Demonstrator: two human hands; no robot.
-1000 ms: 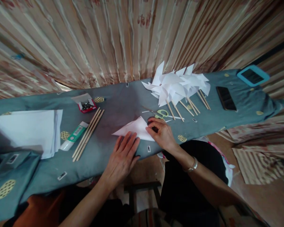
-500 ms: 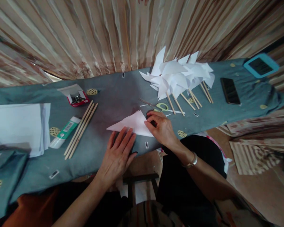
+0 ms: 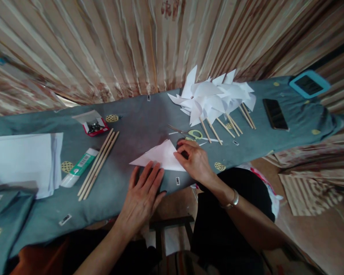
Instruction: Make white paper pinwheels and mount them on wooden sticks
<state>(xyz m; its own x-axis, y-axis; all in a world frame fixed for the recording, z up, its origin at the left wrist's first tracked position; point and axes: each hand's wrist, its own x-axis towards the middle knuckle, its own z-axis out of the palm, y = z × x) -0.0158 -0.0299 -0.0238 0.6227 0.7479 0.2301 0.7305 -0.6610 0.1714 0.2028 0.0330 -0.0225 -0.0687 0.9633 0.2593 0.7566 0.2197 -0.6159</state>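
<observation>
A white sheet of paper folded into a triangle [image 3: 160, 154] lies on the cloth in front of me, its sharp point to the left. My left hand [image 3: 143, 187] rests with fingers spread, the tips on the paper's near edge. My right hand [image 3: 195, 159] has its fingers curled and pinched at the paper's right corner. Just behind that hand lie scissors [image 3: 194, 133] with light green handles, their blades pointing left. Thin white paper strips [image 3: 213, 140] lie beside them.
Several white paper pinwheels [image 3: 206, 95] on wooden sticks lie behind the scissors. To the left are loose sticks [image 3: 99, 166], a glue tube [image 3: 80, 168], a red box [image 3: 95, 128] of small metal pieces and a paper stack [image 3: 20, 162]. A phone [image 3: 275, 114] and blue-framed device [image 3: 310, 83] lie right.
The whole scene sits slightly lower in the view, as the camera has tilted. Both hands stay in nearly the same places on the folded paper.
</observation>
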